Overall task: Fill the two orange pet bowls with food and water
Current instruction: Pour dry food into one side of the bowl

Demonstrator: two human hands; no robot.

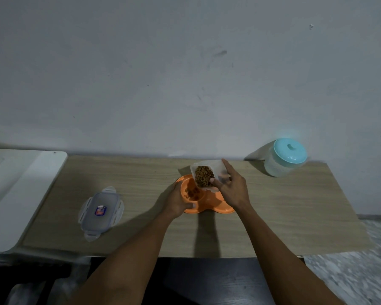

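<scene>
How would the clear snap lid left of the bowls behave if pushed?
Lying flat, the lid probably slides rather than rolls or tips. Thin clear plastic suggests lightness; its four clip flaps may flop when lifted.

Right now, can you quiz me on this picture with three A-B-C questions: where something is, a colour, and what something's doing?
1. Where is the clear clip lid?
A) on the table, left of the orange bowls
B) on the floor
C) in a bowl

2. What colour is the jar's top?
A) red
B) turquoise
C) black

3. How is the food tub in the right hand?
A) upright, closed
B) open, tipped over a bowl
C) lying flat

Answers: 1 A, it lies left of the bowls. 2 B, it looks pale blue-green. 3 B, kibble shows at its mouth.
</scene>
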